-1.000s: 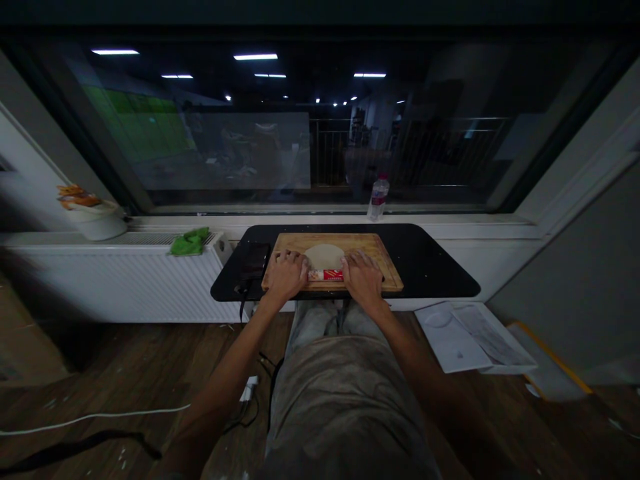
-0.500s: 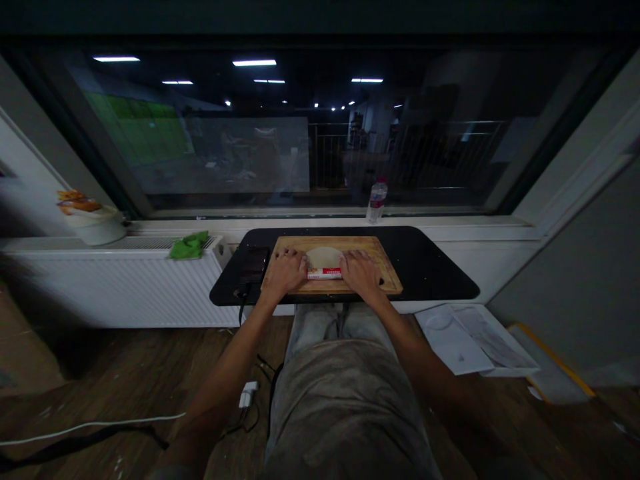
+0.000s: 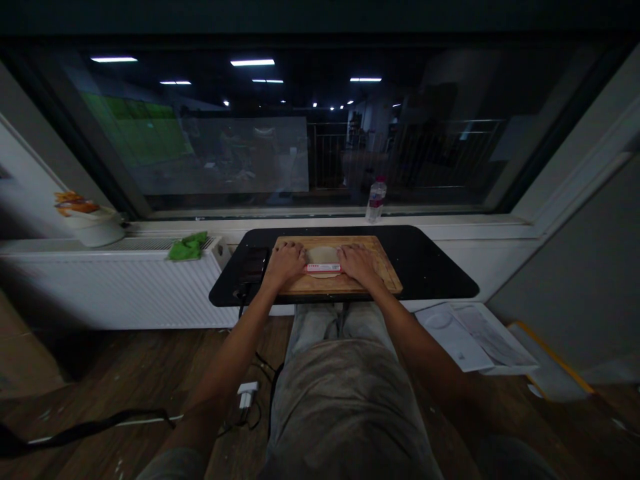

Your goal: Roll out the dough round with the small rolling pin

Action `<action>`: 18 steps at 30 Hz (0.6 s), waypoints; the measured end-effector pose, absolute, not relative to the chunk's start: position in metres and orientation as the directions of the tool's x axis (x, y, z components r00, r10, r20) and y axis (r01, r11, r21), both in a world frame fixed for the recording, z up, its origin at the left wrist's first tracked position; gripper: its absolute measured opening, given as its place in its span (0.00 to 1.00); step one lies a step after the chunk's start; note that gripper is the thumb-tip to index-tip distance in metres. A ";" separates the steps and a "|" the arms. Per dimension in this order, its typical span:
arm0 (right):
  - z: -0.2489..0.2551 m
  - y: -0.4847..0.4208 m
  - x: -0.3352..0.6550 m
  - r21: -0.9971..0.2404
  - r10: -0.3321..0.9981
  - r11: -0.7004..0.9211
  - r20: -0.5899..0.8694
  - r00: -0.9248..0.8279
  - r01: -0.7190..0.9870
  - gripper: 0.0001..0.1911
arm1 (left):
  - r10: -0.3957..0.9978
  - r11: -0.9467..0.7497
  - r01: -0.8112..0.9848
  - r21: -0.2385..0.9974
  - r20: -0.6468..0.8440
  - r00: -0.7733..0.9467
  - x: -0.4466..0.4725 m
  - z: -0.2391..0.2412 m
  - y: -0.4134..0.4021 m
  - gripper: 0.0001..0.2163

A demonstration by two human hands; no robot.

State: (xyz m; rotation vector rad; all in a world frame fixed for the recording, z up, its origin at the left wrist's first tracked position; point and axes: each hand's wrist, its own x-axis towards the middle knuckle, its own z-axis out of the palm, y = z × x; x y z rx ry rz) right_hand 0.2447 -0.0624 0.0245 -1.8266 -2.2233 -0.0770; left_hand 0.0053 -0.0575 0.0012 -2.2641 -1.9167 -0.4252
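A wooden cutting board [image 3: 345, 285] lies on a small black table [image 3: 430, 273] in front of me. On it sits a flat pale disc of dough [image 3: 323, 255]. A red-and-white roller [image 3: 323, 268] lies across the near part of the dough. My left hand [image 3: 286, 263] rests palm down on the roller's left end, and my right hand [image 3: 356, 262] lies the same way on its right end. The fingers of both hands lie flat and point away from me.
A dark phone-like object [image 3: 254, 262] lies left of the board. A water bottle [image 3: 375, 200] stands on the window sill behind. A green cloth [image 3: 189, 246] and a white pot [image 3: 93, 227] sit on the radiator shelf at left. Papers [image 3: 470, 337] and a charger [image 3: 246, 393] lie on the floor.
Both hands have pushed the roller away from me, from the board's near part up onto the dough. The roller has turned, and less red shows.
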 end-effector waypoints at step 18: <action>0.026 -0.015 0.245 -0.096 0.953 0.213 0.240 -0.185 0.972 0.28 | 0.938 -0.119 0.982 0.145 0.340 0.063 0.007 0.014 -0.016 0.19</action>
